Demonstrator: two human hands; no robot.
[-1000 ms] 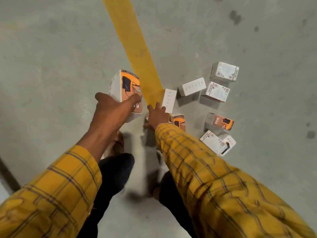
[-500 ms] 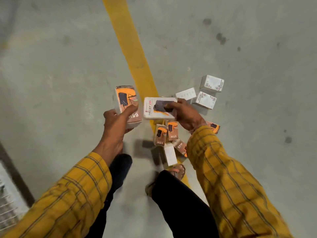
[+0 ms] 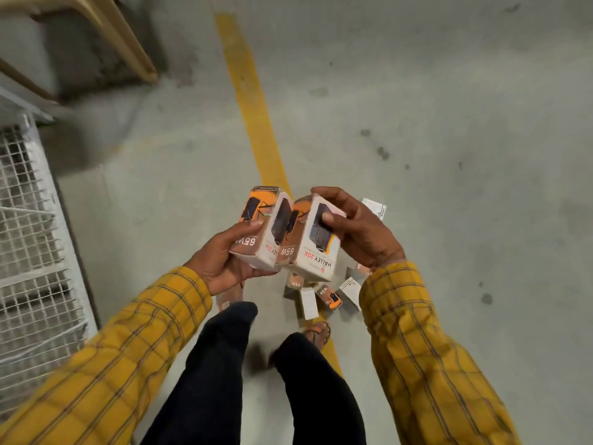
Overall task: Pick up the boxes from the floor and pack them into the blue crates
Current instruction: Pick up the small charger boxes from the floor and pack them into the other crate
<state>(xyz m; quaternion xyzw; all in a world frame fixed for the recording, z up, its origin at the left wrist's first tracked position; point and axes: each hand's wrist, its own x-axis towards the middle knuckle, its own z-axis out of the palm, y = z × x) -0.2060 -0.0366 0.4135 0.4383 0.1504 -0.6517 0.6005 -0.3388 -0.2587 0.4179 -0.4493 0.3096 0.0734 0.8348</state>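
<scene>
Nearest the camera, two yellow checked sleeves reach forward over dark trouser legs and a sandalled foot (image 3: 317,334). The left hand (image 3: 224,261) curls its fingers and thumb round an orange-and-white cardboard box (image 3: 261,226), and the right hand (image 3: 356,232) grips a second orange-and-white cardboard box marked HALLEY 20K (image 3: 316,239). The two boxes are held chest-high, long axes upright and leaning toward each other, their inner edges touching. Below them, just ahead of the feet, more small boxes lie scattered on the grey concrete floor (image 3: 449,155) along a yellow painted line (image 3: 253,107). No blue crate is in view; a white wire-mesh cage (image 3: 29,236) stands to the left, so the carry probably needs a turn.
</scene>
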